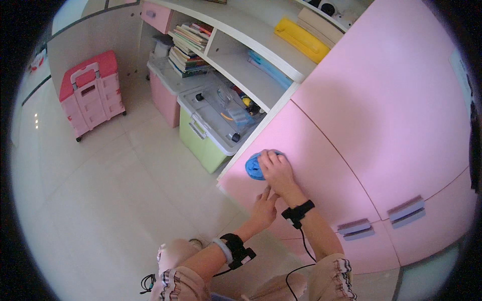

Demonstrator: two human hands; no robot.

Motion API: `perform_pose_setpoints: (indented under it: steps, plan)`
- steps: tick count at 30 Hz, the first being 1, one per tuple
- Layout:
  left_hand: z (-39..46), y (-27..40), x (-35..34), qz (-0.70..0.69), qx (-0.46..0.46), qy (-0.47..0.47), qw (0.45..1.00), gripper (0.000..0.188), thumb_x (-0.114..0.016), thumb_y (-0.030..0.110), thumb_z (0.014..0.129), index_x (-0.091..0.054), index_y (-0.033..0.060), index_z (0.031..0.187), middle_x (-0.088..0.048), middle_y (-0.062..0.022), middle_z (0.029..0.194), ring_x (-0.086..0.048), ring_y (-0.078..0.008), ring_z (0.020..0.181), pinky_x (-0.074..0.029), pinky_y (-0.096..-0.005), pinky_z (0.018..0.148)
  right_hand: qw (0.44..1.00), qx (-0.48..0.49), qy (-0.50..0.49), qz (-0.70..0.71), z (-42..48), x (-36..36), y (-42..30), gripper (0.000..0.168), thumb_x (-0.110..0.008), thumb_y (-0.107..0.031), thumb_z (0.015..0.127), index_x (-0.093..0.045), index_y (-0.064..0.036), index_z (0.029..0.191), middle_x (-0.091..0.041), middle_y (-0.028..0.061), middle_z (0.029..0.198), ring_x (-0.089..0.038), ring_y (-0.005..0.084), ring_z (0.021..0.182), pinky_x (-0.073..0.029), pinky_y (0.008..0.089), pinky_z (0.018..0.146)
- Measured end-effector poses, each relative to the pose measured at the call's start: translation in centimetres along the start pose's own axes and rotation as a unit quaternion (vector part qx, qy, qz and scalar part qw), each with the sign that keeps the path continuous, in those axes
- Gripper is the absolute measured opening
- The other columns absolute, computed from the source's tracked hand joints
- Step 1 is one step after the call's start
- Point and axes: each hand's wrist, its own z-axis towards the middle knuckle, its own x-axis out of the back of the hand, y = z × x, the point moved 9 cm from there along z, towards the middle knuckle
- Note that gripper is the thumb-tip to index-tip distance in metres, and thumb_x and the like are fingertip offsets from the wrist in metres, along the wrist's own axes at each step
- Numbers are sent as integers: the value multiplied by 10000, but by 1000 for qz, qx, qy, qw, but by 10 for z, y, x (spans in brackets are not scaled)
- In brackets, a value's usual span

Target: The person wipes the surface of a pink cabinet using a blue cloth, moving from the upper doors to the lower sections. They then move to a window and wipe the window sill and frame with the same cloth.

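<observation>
A folded blue cloth (254, 167) is pressed flat against the pink cabinet door (312, 177) under my right hand (279, 174). The fingers of that hand curl over the cloth's right part and hide it. Just below, my left hand (265, 209) has its index finger stretched up towards the right hand's wrist side, with nothing seen in its grasp. Whether that fingertip touches the door or the right hand, I cannot tell. Black straps with small cabled devices circle both wrists.
Left of the door stand a green lidded storage bin (199, 139) and a pink one (162, 90), below shelves with stacked books (188, 56). A pink wheeled crate (92, 94) stands on the tiled floor (98, 195). Purple handles (356, 229) jut from the cabinet. A black cable (292, 276) hangs near my right arm.
</observation>
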Motion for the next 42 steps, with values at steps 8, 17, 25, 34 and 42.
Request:
perform_pose_setpoints:
  steps: [8, 17, 25, 34, 42]
  plan:
    - [27, 45, 38, -96, 48, 42, 993, 633, -549, -90, 690, -467, 110, 1285, -189, -165, 1511, -488, -395, 1108, -447, -439, 897, 872, -339, 276, -220, -66, 204, 152, 264, -575, -73, 790, -610, -12, 1045, -542, 135, 1142, -481, 286, 1015, -390, 421, 820]
    - [35, 60, 29, -139, 26, -7, 990, 700, -553, -109, 716, -393, 121, 1358, -41, -211, 1532, -414, -410, 1254, -478, -389, 861, 958, -195, 128, -165, -77, 189, 120, 362, -594, -130, 749, -615, -44, 1100, -540, 135, 1139, -502, 285, 993, -414, 403, 807]
    - [35, 77, 38, -107, 6, -27, 994, 662, -528, -126, 680, -441, 86, 1300, -54, -290, 1496, -572, -411, 979, -499, -410, 773, 958, -203, 128, -157, -79, 200, 136, 384, -612, -150, 740, -606, -42, 1108, -503, 139, 1157, -482, 310, 1024, -391, 409, 837]
    - [34, 64, 29, -83, -33, -18, 996, 724, -572, -87, 714, -371, 141, 1371, 12, -243, 1520, -570, -448, 999, -523, -424, 758, 961, -191, 121, -158, -76, 211, 138, 342, -591, -118, 755, -606, -10, 1079, -530, 133, 1103, -505, 288, 997, -403, 393, 807]
    - [34, 64, 30, -84, -33, -30, 995, 703, -572, -104, 710, -398, 135, 1348, -19, -252, 1513, -594, -393, 970, -523, -386, 786, 960, -201, 117, -159, -70, 216, 141, 371, -595, -117, 738, -582, -2, 1091, -515, 128, 1103, -492, 301, 1000, -401, 409, 814]
